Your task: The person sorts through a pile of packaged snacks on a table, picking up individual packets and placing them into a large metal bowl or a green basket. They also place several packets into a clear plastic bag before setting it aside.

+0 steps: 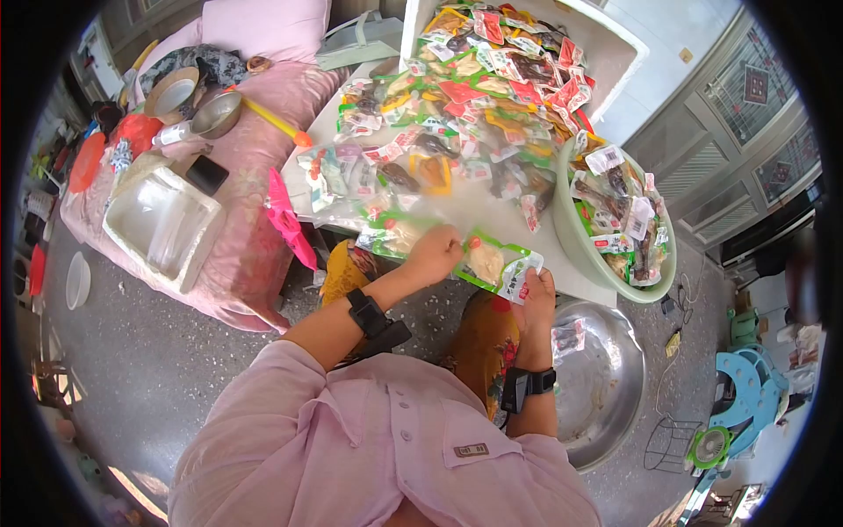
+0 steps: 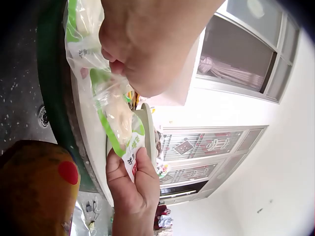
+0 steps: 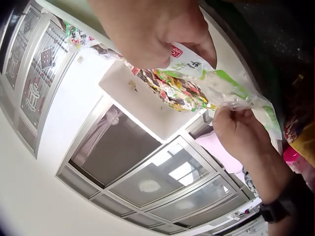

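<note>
A clear vacuum-sealed food packet [image 1: 485, 260] with green edges and pale contents is stretched between both hands close over the table's near edge. My left hand [image 1: 435, 256] pinches its left end with curled fingers; that end is partly hidden by the hand. At the printed white end, my right hand [image 1: 537, 297] holds it between thumb and fingers, as the left wrist view also shows at the packet's label [image 2: 132, 156]. A similar green-edged packet [image 1: 386, 235] lies just left of my left hand.
Many packets [image 1: 430, 167] cover the white table and spill from a foam box [image 1: 615, 53] behind. A pale green tub [image 1: 566, 220] full of packets stands at the right. Below it, a metal basin [image 1: 606, 395] sits on the floor. A pink umbrella [image 1: 290, 220] leans at the left.
</note>
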